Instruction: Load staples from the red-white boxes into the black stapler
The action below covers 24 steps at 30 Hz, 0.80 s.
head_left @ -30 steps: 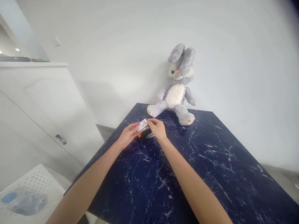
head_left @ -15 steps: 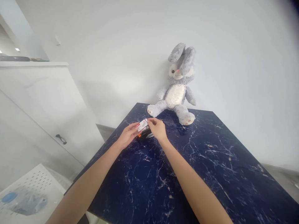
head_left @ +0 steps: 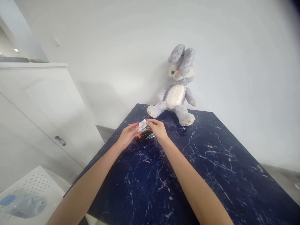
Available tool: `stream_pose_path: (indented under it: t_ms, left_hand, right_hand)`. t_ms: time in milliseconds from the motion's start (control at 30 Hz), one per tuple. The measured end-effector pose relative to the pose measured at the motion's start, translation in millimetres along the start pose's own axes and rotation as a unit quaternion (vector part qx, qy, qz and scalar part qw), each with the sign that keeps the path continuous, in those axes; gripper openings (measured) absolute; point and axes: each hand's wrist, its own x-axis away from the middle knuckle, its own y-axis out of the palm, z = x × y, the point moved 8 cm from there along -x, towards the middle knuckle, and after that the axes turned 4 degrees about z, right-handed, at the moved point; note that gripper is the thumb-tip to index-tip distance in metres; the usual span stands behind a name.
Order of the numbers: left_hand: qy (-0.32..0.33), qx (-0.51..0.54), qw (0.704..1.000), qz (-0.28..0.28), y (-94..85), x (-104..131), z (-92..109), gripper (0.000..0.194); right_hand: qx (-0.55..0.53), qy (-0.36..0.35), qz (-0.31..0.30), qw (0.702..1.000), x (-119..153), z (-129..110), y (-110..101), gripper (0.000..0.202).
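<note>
Between my hands is a small white box [head_left: 142, 125] with red print, tilted above the table. My left hand [head_left: 127, 136] grips its left end, thumb on top. The fingers of my right hand [head_left: 159, 129] are pinched at its right end; their tips are partly hidden. Just below the box lies a black object [head_left: 144, 135] with an orange part and shiny silver strips. My hands and the box cover some of it, so I cannot tell its kind.
A grey plush rabbit [head_left: 177, 90] sits at the back of the dark blue marbled table [head_left: 199, 162], against the wall. To the left stand a white cabinet [head_left: 42, 109] and a white perforated surface [head_left: 38, 182] bearing a clear plastic item with a blue disc.
Both hands keep hold of the white box. My right fingertips have shifted slightly at its right end, and a bit more of the black object shows beneath.
</note>
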Motion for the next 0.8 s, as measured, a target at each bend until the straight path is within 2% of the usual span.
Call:
stream_pose_path:
  t_ms: [100,233,400,500,567,633,800]
  left_hand:
    - [-0.012,-0.001,1.000,-0.008,1.1,0.1,-2.9,0.033]
    - [-0.012,-0.013,1.000,-0.005,-0.6,-0.5,-3.3,0.034]
    - [-0.015,0.011,1.000,0.010,-2.0,-0.7,-1.7,0.029]
    - [-0.026,0.048,0.999,-0.006,1.3,1.2,-0.3,0.032]
    - [-0.030,0.070,0.997,-0.030,5.5,3.0,1.7,0.035]
    - [-0.031,0.080,0.995,-0.048,8.4,4.3,3.7,0.036]
    - [-0.037,0.059,0.997,-0.025,2.4,0.9,2.3,0.033]
  right_hand:
    - [0.009,0.004,0.025,1.000,0.4,0.1,-3.8,0.029]
    - [0.015,0.018,0.001,1.000,-1.2,3.3,-0.9,0.027]
    - [0.039,0.016,-0.005,0.999,-0.8,1.9,1.0,0.014]
    - [-0.033,0.088,-0.020,0.995,2.3,9.7,4.0,0.007]
    - [-0.113,0.161,-0.031,0.980,6.1,18.0,7.5,0.006]
    - [-0.179,0.206,-0.037,0.961,8.9,22.7,11.1,0.007]
    - [-0.249,0.222,-0.047,0.942,9.6,26.0,16.9,0.011]
